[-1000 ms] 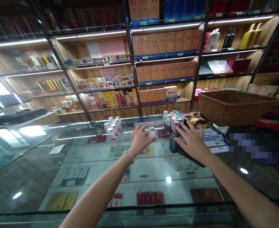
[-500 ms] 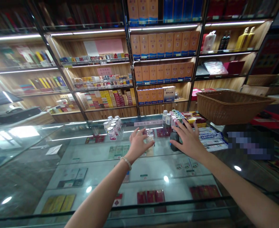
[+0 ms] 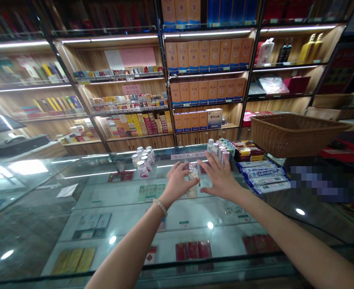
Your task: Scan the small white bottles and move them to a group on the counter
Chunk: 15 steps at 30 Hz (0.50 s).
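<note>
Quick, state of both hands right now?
Left hand: thumb and fingers curved about a small jar; whether it grips cannot be told.
Right hand: open, fingers spread beside the jar, nothing visibly held.

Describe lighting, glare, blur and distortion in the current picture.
Head view: white glare washes the left of the glass counter, with round light spots elsewhere; head view: upper-left shelves are dim and soft, shelf uprights splay outward toward the top; head view: a pixelated patch masks some of the right side; head view: the left hand and right hand read clearly, the jar less so.
</note>
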Tool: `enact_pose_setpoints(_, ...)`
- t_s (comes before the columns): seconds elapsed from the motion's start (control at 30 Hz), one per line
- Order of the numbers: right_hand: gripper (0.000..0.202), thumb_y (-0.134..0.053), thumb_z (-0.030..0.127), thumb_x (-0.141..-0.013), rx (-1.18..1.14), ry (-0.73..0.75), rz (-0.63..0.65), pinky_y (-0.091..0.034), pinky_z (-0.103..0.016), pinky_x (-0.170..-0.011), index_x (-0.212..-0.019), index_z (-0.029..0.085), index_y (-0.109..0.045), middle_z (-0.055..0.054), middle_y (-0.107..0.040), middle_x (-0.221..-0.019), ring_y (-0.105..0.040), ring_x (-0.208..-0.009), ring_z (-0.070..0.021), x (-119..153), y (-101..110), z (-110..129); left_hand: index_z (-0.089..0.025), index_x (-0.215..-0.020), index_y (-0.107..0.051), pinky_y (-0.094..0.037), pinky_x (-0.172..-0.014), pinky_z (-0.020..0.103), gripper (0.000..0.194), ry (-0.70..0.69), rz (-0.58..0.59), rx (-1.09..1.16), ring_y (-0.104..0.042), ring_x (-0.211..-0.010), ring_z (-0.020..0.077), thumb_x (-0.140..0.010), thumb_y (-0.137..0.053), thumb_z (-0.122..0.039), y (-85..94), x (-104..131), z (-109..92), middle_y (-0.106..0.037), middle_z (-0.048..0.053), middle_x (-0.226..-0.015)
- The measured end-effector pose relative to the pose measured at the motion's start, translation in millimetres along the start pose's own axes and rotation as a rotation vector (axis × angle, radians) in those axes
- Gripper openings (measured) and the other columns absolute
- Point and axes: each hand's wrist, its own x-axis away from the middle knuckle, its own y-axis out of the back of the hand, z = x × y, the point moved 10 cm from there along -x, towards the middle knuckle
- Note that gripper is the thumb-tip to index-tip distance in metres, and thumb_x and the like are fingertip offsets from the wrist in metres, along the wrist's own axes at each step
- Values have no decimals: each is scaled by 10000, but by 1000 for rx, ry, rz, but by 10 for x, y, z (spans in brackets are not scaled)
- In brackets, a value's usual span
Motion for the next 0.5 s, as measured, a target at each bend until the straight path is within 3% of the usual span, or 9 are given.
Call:
enact_pose_setpoints(0.23,845,-728,540,-802,-33,4,7,-16,-658,-1207,-1512,209,-412,-186,-189,-1692,-107,-1569,-349,33,-23,17,-284,-905,-804,-319,-1217,542,234,-10,52,-7,-381,-1469,352,-775,-754,-472,-132,25,-41,-615,4,-1449)
enact_pose_setpoints(0.5,820,-651,590,-840,-26,14,-30,12,-650,-1215,-1514,196,-402,-157,-223,-1689,-125,-1565,-336,58,40,19,-295,-944,-798,-301,-1216,542,258,22,39,-5,-381,-1470,345,-787,-732,-489,-142,24,-30,-608,9,-1456)
